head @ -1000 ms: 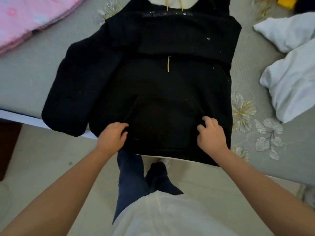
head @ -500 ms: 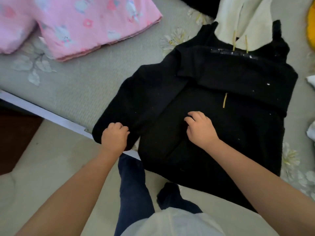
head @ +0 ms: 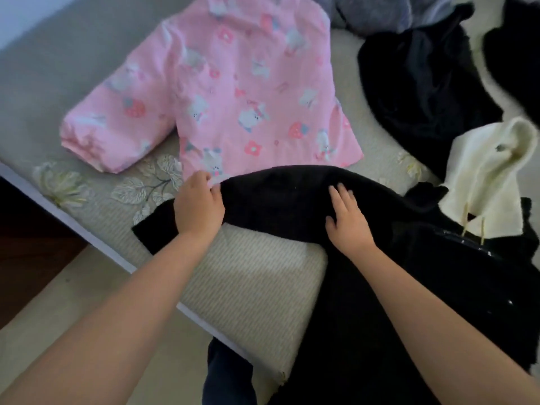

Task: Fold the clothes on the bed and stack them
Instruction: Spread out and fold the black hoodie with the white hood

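A black hoodie (head: 409, 273) with a cream hood lining (head: 485, 176) lies on the grey bed (head: 257, 282), its body at the right. Its left sleeve (head: 277, 194) stretches out to the left across the bed. My left hand (head: 198, 209) is shut on that sleeve near the cuff, thumb and fingers pinching the cloth. My right hand (head: 347, 217) rests flat on the sleeve further right, fingers spread, pressing it down.
A pink printed jacket (head: 233, 92) lies spread just beyond the sleeve. Another black garment (head: 423, 83) is heaped at the upper right, with grey cloth (head: 374, 10) behind it. The bed's white edge (head: 96, 241) runs diagonally at the left, floor below.
My left hand has pulled the black sleeve outward to the left and up the bed. My right hand moved from the hoodie's front onto the sleeve. The view swung left, showing the pink jacket.
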Demonstrator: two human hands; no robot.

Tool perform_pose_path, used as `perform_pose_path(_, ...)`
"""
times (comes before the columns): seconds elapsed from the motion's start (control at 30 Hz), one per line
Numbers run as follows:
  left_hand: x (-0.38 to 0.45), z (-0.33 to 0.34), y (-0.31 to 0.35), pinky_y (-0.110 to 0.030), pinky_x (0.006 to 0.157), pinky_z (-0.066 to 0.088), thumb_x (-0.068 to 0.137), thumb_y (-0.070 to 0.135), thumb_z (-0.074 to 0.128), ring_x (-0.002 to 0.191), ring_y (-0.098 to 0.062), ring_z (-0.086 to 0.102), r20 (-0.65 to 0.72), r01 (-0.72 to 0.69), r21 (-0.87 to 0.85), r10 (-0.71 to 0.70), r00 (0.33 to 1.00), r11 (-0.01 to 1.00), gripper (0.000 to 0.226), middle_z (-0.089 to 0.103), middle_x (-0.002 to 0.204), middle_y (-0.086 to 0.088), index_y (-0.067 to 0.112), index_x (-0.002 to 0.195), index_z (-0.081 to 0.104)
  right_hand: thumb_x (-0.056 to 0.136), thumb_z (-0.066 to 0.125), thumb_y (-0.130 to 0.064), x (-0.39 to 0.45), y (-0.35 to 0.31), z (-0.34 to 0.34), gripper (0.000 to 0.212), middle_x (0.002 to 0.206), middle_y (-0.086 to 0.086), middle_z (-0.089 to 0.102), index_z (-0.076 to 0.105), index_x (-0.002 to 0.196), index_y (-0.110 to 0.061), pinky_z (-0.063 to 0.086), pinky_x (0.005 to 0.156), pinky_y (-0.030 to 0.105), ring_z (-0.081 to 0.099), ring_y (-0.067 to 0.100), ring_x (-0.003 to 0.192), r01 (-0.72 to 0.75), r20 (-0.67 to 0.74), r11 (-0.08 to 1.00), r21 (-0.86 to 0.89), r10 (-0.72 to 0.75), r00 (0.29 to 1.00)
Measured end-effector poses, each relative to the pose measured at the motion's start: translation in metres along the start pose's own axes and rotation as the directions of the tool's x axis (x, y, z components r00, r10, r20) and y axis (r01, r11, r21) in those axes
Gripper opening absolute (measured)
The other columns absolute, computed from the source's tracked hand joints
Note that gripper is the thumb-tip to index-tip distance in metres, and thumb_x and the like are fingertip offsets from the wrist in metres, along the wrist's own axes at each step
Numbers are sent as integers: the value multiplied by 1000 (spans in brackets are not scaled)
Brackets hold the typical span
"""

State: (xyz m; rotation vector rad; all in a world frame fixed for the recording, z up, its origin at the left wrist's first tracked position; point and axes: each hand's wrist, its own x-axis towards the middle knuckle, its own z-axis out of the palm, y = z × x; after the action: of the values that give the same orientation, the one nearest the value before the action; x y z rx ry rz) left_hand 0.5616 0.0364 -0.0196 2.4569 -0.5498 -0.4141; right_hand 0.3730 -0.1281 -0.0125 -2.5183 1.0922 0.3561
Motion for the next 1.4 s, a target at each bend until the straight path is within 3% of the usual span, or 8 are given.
perform_pose_path(0.2,-15,1,-49,-54,96,34,69,28,78,119,-46,42,237,-185,254,125,964,949,79,47,126,-32,-11,127,43,93,44,-14,51,-2,-11,63,156,4,5,11,147,-16,24,112,42,3,24,143,3,226,993,-119,24,974)
perform_pose_path(0.4,-8,-8,-62,-43,59,46,78,-3,65,72,-41,59,223,-217,201,171,960,955,19,61,78,-27,-11,94,61,95,44,-18,66,0,9,62,156,8,0,9,147,-13,18,114,43,1,28,143,13,326,992,-122,27,945)
perform_pose_path(0.53,-6,-13,-45,-26,66,32,89,8,54,84,-25,55,85,-31,-93,39,996,995,23,63,95,-16,-1,110,55,96,41,-14,63,3,9,58,155,7,4,12,146,-13,17,113,40,4,28,142,11,292,1000,-11,-7,956)
perform_pose_path(0.87,-71,19,104,6,75,29,90,10,54,95,-9,52,104,-199,-382,256,961,902,27,55,101,8,2,115,59,94,46,-13,-53,119,-46,55,154,3,17,23,144,-15,14,111,26,8,19,143,-120,169,980,158,93,981)
perform_pose_path(1.07,-160,99,252,-14,96,30,94,16,49,120,-19,49,311,-126,-471,298,902,873,37,56,127,-11,1,127,51,92,51,-10,-180,247,-77,52,151,3,23,34,140,-12,22,109,30,19,19,140,-344,-11,896,282,362,932)
perform_pose_path(1.13,-194,125,305,-22,101,35,95,18,45,122,-19,48,518,1,-537,329,790,843,40,52,131,-9,5,133,44,91,51,-6,-221,286,-81,46,147,9,33,41,136,-6,29,104,30,31,23,135,-398,-88,816,419,473,876)
perform_pose_path(1.27,-259,176,370,-34,103,36,98,34,36,133,-22,33,930,282,-366,340,140,887,59,24,150,-2,18,146,7,98,37,-11,-278,342,-83,35,130,17,51,46,130,-2,36,100,35,46,29,122,-440,-69,454,775,752,655)
perform_pose_path(1.4,-270,210,344,-23,98,34,95,28,45,127,-13,40,893,-285,-227,316,320,931,48,38,143,-1,18,140,33,97,39,-14,-294,373,-60,33,124,17,55,50,125,-1,35,99,37,48,31,119,-526,-42,383,759,836,548)
